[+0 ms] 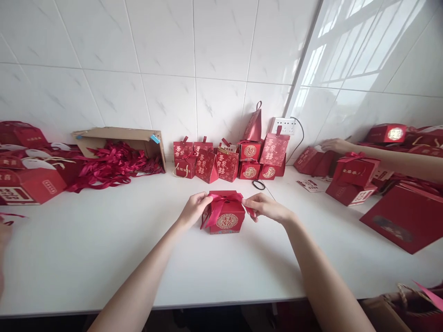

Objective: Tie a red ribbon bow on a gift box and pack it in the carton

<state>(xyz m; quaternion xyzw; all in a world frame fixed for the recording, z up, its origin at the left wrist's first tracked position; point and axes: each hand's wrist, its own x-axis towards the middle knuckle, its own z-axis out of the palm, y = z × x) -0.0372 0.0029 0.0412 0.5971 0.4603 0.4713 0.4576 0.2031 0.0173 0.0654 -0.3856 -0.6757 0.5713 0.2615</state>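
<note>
Seemingly shaping the ribbon bow [226, 198], pinched at either side by left hand [195, 208] and right hand [269, 207], atop the red gift box [235, 226] between them, and calling for even tension.

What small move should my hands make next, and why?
Probably a gentle, even pull outward on the ribbon bow: the left hand and right hand pinch it at opposite sides, above the red gift box. The picture doesn't show how tight the knot is, so small tension seems safest.
</note>
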